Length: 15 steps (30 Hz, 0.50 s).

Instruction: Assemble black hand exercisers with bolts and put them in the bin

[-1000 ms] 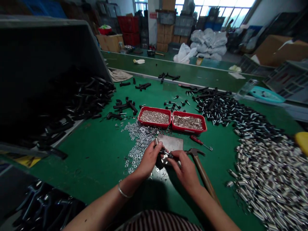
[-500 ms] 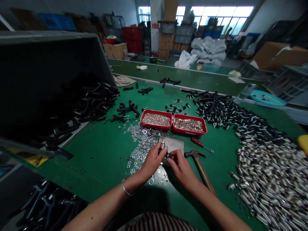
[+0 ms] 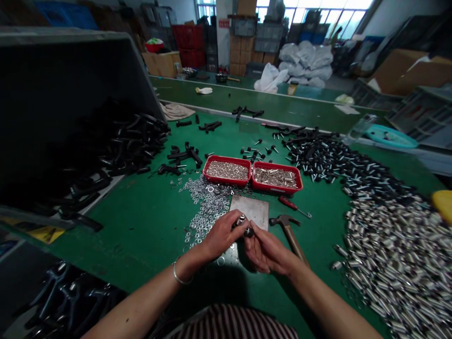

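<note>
My left hand (image 3: 219,236) is closed around a small dark part with a shiny metal end (image 3: 241,219), which sticks up between thumb and fingers. My right hand (image 3: 267,250) meets it from the other side, thumb and forefinger at the dark end, the other fingers curled with the palm partly turned up. The fingers hide much of the part. Both hands are above the near edge of a square metal plate (image 3: 251,208). A claw hammer (image 3: 290,231) lies right of the plate, below a red-handled screwdriver-like tool (image 3: 289,203).
Two red trays (image 3: 226,181) of small metal pieces stand behind the plate. Loose washers (image 3: 206,207) spread to the left. Metal cylinders (image 3: 391,259) and black-headed bolts (image 3: 328,155) are heaped at right. A large grey bin (image 3: 139,70) at left holds black handle-like parts (image 3: 130,141).
The held part has tipped from upright toward me. My right hand has rolled over, its palm now turned more upward. The whole view has shifted slightly.
</note>
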Each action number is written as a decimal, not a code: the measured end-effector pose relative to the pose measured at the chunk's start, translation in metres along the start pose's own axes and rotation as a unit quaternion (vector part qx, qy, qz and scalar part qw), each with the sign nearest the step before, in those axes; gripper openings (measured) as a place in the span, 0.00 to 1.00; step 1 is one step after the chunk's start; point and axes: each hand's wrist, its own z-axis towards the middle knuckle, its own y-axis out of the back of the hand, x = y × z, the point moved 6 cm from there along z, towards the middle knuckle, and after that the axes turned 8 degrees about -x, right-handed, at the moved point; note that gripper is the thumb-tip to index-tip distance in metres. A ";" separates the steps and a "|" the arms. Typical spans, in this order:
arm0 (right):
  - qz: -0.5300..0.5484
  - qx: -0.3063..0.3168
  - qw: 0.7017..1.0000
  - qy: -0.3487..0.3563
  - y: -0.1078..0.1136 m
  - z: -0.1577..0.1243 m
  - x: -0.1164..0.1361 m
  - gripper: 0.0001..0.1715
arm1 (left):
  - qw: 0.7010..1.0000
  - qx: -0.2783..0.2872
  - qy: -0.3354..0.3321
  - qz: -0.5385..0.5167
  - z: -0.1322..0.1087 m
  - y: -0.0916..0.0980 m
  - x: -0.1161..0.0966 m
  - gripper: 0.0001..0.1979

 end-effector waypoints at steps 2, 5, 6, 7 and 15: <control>-0.039 -0.033 0.998 0.036 0.005 -0.001 0.005 0.36 | 1.000 0.007 0.011 -0.002 0.000 -0.002 0.001 0.13; -0.143 -0.192 0.962 0.135 0.023 -0.007 0.020 0.26 | 0.994 -0.035 0.076 -0.063 0.001 -0.001 0.007 0.14; -0.139 -0.194 0.962 0.132 0.023 -0.007 0.020 0.25 | 0.993 -0.049 0.079 -0.077 0.002 -0.001 0.007 0.13; -0.112 -0.158 0.975 0.107 0.020 -0.005 0.016 0.27 | 0.993 -0.057 0.065 -0.078 0.002 -0.001 0.005 0.13; -0.087 -0.183 0.970 0.136 0.022 -0.007 0.019 0.22 | 0.994 -0.093 0.047 -0.033 -0.001 -0.002 0.003 0.12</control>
